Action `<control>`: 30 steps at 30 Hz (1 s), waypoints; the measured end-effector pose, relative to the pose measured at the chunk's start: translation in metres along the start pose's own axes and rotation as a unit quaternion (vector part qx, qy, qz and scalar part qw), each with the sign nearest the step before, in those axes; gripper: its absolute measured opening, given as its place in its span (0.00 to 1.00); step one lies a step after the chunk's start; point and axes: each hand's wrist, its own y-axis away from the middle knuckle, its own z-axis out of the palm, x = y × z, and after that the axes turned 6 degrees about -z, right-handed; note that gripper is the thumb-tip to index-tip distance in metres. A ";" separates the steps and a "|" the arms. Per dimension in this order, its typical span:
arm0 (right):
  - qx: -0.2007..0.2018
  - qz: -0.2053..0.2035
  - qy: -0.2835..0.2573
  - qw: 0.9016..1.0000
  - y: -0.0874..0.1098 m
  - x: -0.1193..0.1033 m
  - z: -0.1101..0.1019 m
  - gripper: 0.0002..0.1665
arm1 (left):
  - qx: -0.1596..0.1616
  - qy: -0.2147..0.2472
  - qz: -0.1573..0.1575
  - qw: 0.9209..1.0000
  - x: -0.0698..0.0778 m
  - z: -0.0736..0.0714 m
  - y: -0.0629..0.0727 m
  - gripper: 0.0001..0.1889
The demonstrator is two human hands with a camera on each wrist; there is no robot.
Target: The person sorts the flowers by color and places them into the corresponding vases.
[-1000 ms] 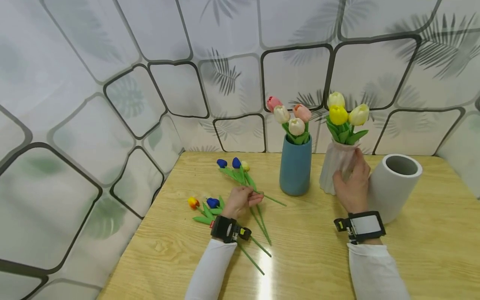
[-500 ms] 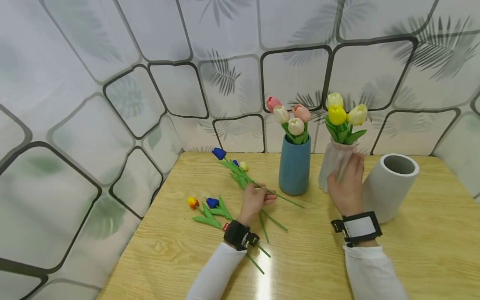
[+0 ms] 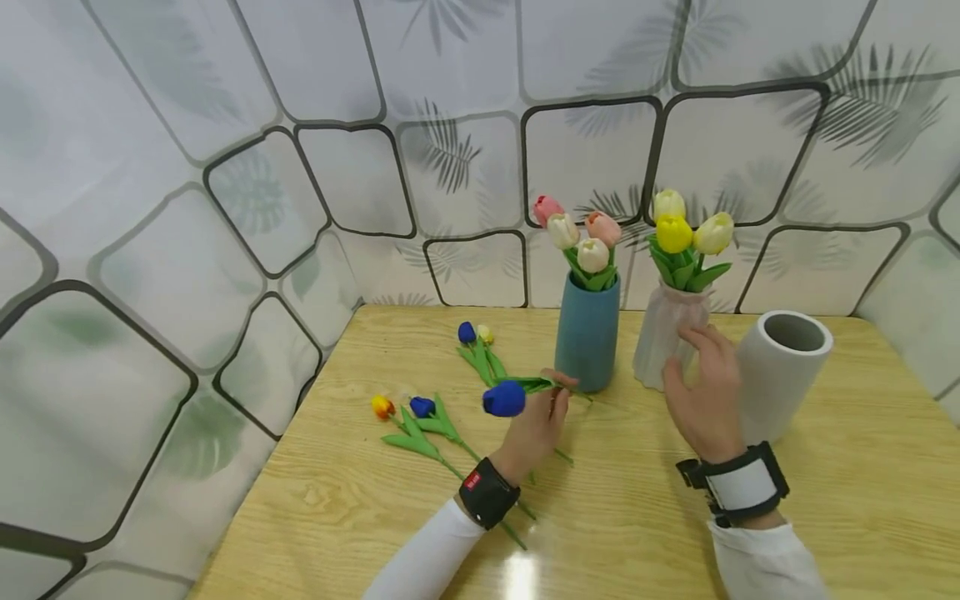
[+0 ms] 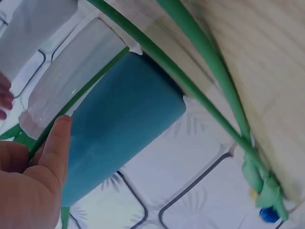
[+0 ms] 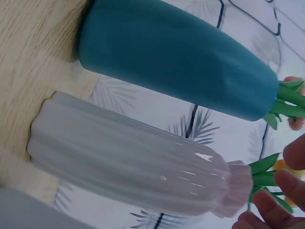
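While the left hand reaches forward and to its right, we see its thumb and fingers pinching the blue tulip by the stem, the index finger stretched along the stalk. The bloom is left of those fingers; the stem's end pokes out to their right. Behind them, the left sleeve slants down and leftward.

The right hand is raised, fingers loosely bent, thumb spread away from them, holding nothing. Its fingertips are at the upper part of the pale pink vase, and we cannot tell whether they touch it. Just right of those fingers we find the white vase. Just beyond the left fingertips stands the blue vase, with pink and white tulips. Left of the left fingers, an orange tulip lies on the table.
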 end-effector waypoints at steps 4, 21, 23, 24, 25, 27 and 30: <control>0.034 -0.037 0.017 0.999 0.006 -0.005 -0.018 0.18 | -0.043 0.007 0.042 0.998 0.001 0.000 0.004 0.12; 0.086 0.056 0.034 0.994 0.015 0.050 -0.081 0.52 | -0.055 -0.329 0.304 0.892 0.062 0.010 -0.046 0.14; 0.058 0.098 0.020 0.993 0.018 0.058 -0.084 0.58 | -0.057 -0.329 0.316 0.888 0.074 0.014 -0.055 0.13; 0.048 0.118 0.011 0.992 0.020 0.060 -0.084 0.60 | -0.057 -0.330 0.324 0.885 0.080 0.017 -0.060 0.12; 0.038 0.137 0.003 0.990 0.021 0.062 -0.085 0.63 | -0.057 -0.325 0.331 0.884 0.086 0.019 -0.064 0.12; 0.023 0.159 -0.008 0.987 0.022 0.066 -0.084 0.66 | -0.058 -0.312 0.344 0.884 0.097 0.023 -0.071 0.12; 0.000 0.185 -0.014 0.983 0.022 0.071 -0.083 0.66 | -0.048 -0.298 0.363 0.881 0.112 0.029 -0.080 0.12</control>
